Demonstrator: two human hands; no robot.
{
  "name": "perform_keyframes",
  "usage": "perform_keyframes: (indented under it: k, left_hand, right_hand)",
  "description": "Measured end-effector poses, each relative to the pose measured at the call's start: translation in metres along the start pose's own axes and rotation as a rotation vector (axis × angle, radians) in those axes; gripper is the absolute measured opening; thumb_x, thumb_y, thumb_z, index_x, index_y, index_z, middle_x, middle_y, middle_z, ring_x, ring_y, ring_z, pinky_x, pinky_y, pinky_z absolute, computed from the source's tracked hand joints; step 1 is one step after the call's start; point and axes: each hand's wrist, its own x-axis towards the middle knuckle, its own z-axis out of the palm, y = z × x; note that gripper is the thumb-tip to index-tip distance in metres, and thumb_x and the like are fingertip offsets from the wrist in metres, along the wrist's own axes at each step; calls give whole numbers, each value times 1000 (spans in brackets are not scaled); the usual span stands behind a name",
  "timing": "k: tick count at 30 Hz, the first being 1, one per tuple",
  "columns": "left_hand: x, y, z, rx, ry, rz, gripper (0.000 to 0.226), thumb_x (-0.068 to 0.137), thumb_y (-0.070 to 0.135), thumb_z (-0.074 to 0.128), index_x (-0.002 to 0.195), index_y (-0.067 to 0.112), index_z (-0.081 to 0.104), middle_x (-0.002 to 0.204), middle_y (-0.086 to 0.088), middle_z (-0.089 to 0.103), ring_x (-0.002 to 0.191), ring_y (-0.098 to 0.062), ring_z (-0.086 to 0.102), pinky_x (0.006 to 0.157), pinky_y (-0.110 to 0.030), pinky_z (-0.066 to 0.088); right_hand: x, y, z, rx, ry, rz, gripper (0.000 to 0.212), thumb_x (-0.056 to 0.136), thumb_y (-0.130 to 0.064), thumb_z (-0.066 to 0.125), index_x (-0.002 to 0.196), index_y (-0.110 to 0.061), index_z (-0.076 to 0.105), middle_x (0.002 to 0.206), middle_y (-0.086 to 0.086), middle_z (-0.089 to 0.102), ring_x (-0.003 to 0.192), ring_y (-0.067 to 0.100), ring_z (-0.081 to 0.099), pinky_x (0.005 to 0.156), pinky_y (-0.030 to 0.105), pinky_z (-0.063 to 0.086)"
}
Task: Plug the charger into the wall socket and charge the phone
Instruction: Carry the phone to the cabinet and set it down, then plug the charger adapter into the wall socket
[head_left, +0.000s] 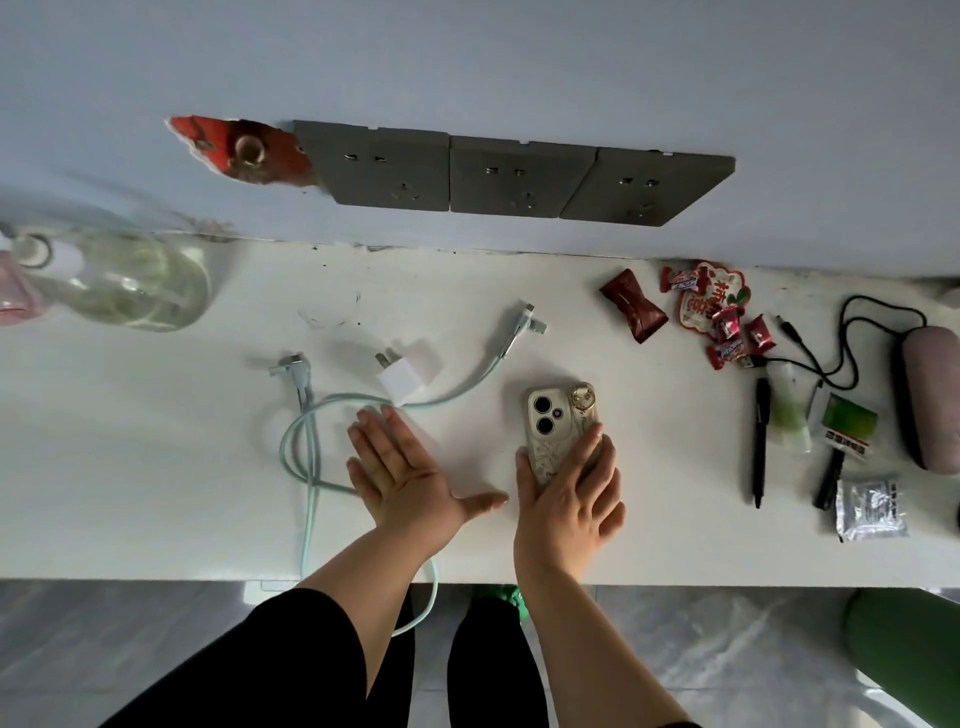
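Note:
A white charger plug (406, 372) lies on the white table (156, 467), prongs pointing up-left, unplugged. A pale green cable (311, 441) loops left of it, with connector ends at the upper right and at the left. Three grey wall sockets (519, 174) sit in a row on the wall above the table. The phone (558, 423) lies face down in a cream case with a ring holder. My right hand (569, 491) rests on the phone's lower half, fingers wrapped along its edges. My left hand (402, 475) lies flat and open on the table, fingertips touching the cable just below the charger.
A glass jar (130, 280) stands at the far left. Red candy wrappers (701, 306) lie at the back right. Further right are black pens (761, 441), a black cord (852, 338), a pinkish case (932, 395) and small packets (870, 509). The table's front edge runs beneath my forearms.

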Motion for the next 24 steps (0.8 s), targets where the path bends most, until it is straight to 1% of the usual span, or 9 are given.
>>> perform_keyframes:
  k: [3, 6, 8, 10, 13, 16, 19, 22, 24]
  left_hand:
    - [0, -1, 2, 8, 21, 12, 165, 24, 93, 55, 113, 20, -63, 116, 2, -72, 112, -15, -64, 93, -33, -42]
    - [2, -3, 2, 8, 4, 13, 166, 24, 92, 56, 112, 20, -64, 114, 2, -72, 111, -15, -65, 96, -36, -39]
    - [5, 1, -4, 1, 37, 19, 165, 26, 91, 59, 109, 20, -65, 112, 0, -73, 108, -17, -66, 99, -40, -34]
    - [-28, -25, -62, -10, 102, 31, 166, 30, 87, 64, 105, 19, -67, 110, -2, -73, 105, -19, -68, 103, -44, -29]
    - [-17, -21, -69, -14, 23, 93, 163, 39, 80, 71, 106, 17, -63, 117, -7, -67, 107, -23, -63, 109, -47, -23]
    - [7, -39, -77, -27, -41, 132, 154, 53, 72, 72, 125, 12, -50, 136, -11, -55, 128, -28, -48, 114, -46, -16]
    - [12, -39, -73, -20, -45, 204, 128, 70, 59, 69, 147, 15, -24, 155, -12, -31, 145, -29, -23, 120, -42, 0]
    - [5, -43, -65, -59, 181, 242, 86, 82, 42, 62, 150, 17, 17, 158, -8, 18, 144, -26, 20, 115, -38, 25]
    - [4, -45, -62, -43, 352, 266, 74, 81, 39, 61, 144, 20, 28, 151, -5, 32, 138, -24, 29, 111, -35, 27]
  right_hand:
    - [-6, 0, -3, -22, -21, -4, 87, 84, -62, 49, 151, -13, 22, 150, 16, 41, 130, 35, 44, 102, 51, 35]
    - [-2, -2, -4, -39, -130, 4, 87, 89, -64, 37, 149, -19, -8, 159, 12, 21, 140, 30, 28, 110, 48, 23]
    - [-3, -8, -9, -57, -150, 29, 86, 90, -64, 30, 145, -20, -20, 162, 10, 10, 144, 28, 20, 112, 47, 17]
    - [-26, -55, -58, 21, -200, -82, 86, 90, -62, 28, 148, -20, -20, 163, 9, 2, 146, 26, 14, 115, 48, 12]
    - [-11, -58, -56, 38, -310, -39, 85, 90, -62, 28, 150, -22, -18, 163, 3, -7, 148, 24, 3, 117, 50, 1]
    - [5, -68, -44, 8, -410, -85, 85, 90, -61, 30, 150, -25, -17, 163, 0, -15, 149, 23, -6, 117, 50, -5]
    - [13, -60, -49, -38, -378, -135, 80, 91, -56, 33, 152, -24, -7, 163, 1, -12, 148, 23, -6, 117, 49, -5]
    - [9, -65, -51, 9, -360, -273, 61, 93, -47, 41, 147, -23, 29, 159, 3, 20, 146, 24, 10, 118, 45, 6]
    - [5, -79, -52, 85, -405, -354, 45, 91, -40, 47, 134, -24, 49, 146, 1, 44, 139, 21, 27, 113, 39, 15]
